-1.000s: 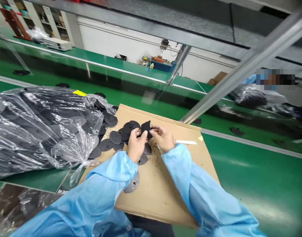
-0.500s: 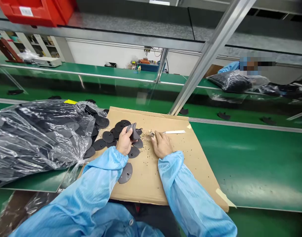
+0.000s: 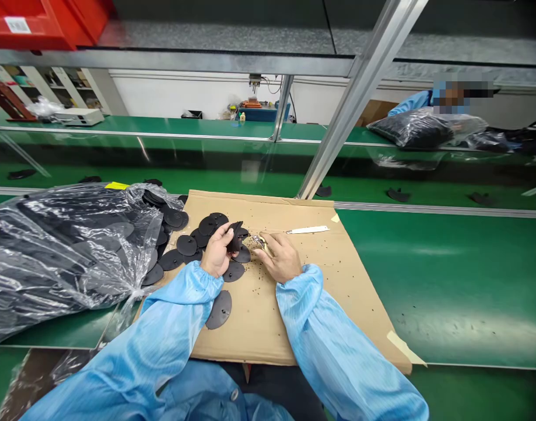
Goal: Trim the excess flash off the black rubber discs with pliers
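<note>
My left hand (image 3: 215, 252) is closed on a curved black disc (image 3: 235, 238), raised over the cardboard with its edge turned to the right. In my right hand (image 3: 284, 258) is a small shiny metal nail clipper (image 3: 259, 241), partly covered by the fingers. Its tip points left, close to thin black bits at the held disc's edge; whether they touch I cannot tell. Several flat black oval discs (image 3: 187, 245) lie overlapping left of and below my left hand. One disc (image 3: 218, 310) lies apart, nearer my body. Tiny black crumbs dot the cardboard sheet (image 3: 320, 304) under both hands.
A slim white blade-like strip (image 3: 308, 230) lies beyond my right hand. At left, a large clear bag (image 3: 66, 240) bulges with black pieces. A metal post (image 3: 344, 111) slants up behind the cardboard. Black parts sit on the green surface (image 3: 447, 280) behind. Another person's blue sleeve (image 3: 410, 102) shows far right.
The held disc has turned, showing a darker side and thin bits. My right hand has shifted slightly left with the clipper, which shows more now. The view has moved a little.
</note>
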### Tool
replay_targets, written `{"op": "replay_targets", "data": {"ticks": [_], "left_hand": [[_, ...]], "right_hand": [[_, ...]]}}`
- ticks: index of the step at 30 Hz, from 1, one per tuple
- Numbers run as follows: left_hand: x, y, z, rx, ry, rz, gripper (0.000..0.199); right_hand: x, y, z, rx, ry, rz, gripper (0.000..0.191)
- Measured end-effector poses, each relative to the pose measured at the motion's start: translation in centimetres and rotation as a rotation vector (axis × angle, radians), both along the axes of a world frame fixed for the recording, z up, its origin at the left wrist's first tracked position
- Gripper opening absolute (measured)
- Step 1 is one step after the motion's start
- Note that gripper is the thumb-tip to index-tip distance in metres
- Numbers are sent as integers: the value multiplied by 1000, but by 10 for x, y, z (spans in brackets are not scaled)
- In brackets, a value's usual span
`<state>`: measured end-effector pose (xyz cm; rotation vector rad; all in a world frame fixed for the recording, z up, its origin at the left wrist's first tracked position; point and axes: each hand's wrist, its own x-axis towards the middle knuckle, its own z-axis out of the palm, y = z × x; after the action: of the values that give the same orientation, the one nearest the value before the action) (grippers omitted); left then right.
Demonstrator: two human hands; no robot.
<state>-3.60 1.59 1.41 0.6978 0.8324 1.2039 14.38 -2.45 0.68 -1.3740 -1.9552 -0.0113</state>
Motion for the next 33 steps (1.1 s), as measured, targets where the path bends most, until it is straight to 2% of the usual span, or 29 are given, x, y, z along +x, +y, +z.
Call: {"op": "replay_targets", "data": {"ticks": [23,33], "left_hand": [[0,-1,-1,-7,0,-13,53],[2,-2,-2,37,74,18,50]], "right_hand": [[-1,-2,2,-2,-76,-18,44],[-1,-4,0,33,-212,-105,25]]}}
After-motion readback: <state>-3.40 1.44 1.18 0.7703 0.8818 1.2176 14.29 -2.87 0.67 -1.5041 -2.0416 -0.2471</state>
